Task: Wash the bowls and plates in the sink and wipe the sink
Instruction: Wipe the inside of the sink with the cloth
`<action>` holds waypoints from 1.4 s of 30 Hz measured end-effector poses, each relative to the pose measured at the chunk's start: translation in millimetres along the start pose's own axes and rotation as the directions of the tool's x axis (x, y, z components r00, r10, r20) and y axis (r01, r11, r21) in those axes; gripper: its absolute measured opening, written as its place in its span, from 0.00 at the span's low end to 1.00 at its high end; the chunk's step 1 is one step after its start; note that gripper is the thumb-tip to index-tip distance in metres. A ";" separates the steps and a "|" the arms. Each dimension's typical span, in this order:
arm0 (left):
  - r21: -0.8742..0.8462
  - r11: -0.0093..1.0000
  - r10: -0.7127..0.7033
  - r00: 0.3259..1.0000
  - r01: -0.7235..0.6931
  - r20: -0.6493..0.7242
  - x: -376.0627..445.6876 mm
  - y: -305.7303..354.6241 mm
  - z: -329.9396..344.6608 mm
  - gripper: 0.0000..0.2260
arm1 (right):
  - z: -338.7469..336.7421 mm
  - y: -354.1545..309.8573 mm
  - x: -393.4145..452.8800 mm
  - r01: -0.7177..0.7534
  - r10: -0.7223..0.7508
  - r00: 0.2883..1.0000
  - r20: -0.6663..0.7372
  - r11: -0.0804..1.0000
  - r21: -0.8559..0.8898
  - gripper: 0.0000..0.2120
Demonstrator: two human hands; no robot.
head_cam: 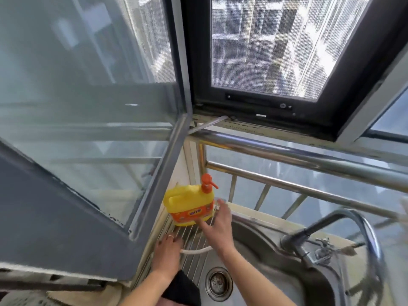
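A steel sink (260,246) fills the lower right, its round drain (218,283) bare; no bowls or plates show in it. A ribbed steel rack (192,237) spans the sink's left end. On the rack's far end stands a yellow detergent bottle (189,204) with an orange pump. My left hand (166,250) rests flat on the rack's near left part, fingers spread, a ring on one finger. My right hand (217,224) is open with fingers apart, touching the bottle's right side. A dark cloth (183,288) lies under my left forearm.
An open window sash (92,133) juts in from the left, close over the rack. A curved chrome faucet (344,226) stands at the sink's right rear. Steel railing bars (287,184) run behind the sink. A white hose piece (196,251) lies on the rack.
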State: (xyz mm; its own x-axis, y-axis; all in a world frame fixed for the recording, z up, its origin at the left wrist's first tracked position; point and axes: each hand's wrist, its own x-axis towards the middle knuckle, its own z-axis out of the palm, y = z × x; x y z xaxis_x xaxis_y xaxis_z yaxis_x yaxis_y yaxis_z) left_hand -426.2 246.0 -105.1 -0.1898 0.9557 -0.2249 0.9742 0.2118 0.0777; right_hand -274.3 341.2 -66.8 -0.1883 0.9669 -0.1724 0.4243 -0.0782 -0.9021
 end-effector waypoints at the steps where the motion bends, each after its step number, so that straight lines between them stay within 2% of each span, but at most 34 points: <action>1: -0.012 1.000 -0.008 1.000 0.008 0.011 -0.4 -0.9 2.6 0.11 | -2.9 -4.0 12.1 0.025 -0.026 1.000 0.018 0.999 0.031 0.45; 3: -0.055 0.998 -0.024 1.000 0.023 -0.007 -1.4 -0.5 1.7 0.11 | -11.7 -10.1 35.2 0.057 -0.066 0.992 0.108 0.994 0.088 0.47; 5: -0.074 0.996 -0.052 0.998 0.049 -0.027 -3.5 -2.3 1.5 0.11 | -17.2 -15.8 48.9 0.035 -0.064 0.970 0.236 0.992 0.125 0.41; 6: -0.075 0.996 -0.059 0.998 0.057 -0.024 -4.4 -3.4 1.3 0.11 | -17.5 -15.0 52.2 0.044 -0.064 0.967 0.247 0.995 0.085 0.39; 10: -0.086 0.994 -0.061 0.998 0.060 -0.015 -8.8 -7.4 2.2 0.13 | -11.0 -5.2 38.8 0.151 -0.140 0.983 0.120 0.984 -0.091 0.38; 14: -0.109 0.991 -0.087 0.995 0.080 -0.054 -13.6 -2.6 -6.4 0.17 | -11.2 -9.8 13.2 0.087 -0.090 0.994 -0.060 0.995 -0.048 0.35; 20: -0.176 0.981 0.073 0.996 -0.082 -0.061 -21.5 15.3 -16.3 0.17 | -44.8 -10.0 -42.1 0.014 -0.030 0.950 -0.311 0.998 -0.054 0.27; 23: -0.206 0.965 0.155 0.987 -0.160 -0.042 -34.5 30.4 -21.3 0.17 | -64.9 -8.5 -84.2 -0.033 0.021 0.904 -0.426 0.999 -0.021 0.26; 27: -0.180 0.937 0.296 0.954 -0.300 -0.050 -50.4 57.1 -21.4 0.20 | -87.0 2.0 -147.8 -0.099 0.091 0.828 -0.554 0.995 0.015 0.31; 30: -0.168 0.901 0.412 0.910 -0.400 0.046 -63.6 96.4 -20.6 0.25 | -105.8 16.5 -197.7 -0.151 0.149 0.768 -0.623 0.987 0.050 0.30; 33: -0.237 0.845 0.514 0.850 -0.479 0.115 -86.1 144.7 -20.2 0.27 | -126.9 34.8 -241.7 -0.231 0.211 0.704 -0.678 0.971 0.063 0.29; 38: -0.363 0.715 0.674 0.727 -0.597 0.132 -117.3 207.5 -11.0 0.31 | -163.6 71.9 -290.7 -0.297 0.262 0.543 -0.798 0.948 0.110 0.30; 42: -0.352 0.668 0.726 0.677 -0.655 0.119 -121.6 243.7 0.2 0.32 | -194.3 101.7 -304.9 -0.294 0.303 0.405 -0.863 0.937 0.192 0.25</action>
State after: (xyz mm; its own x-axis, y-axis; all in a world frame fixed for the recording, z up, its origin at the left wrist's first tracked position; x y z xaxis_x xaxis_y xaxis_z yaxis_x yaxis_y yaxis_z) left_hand -165.7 181.4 -59.0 0.5935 0.7766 -0.2112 0.7326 -0.4126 0.5414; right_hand -1.6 85.6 -29.2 0.8165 0.5773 -0.0023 0.2830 -0.4037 -0.8700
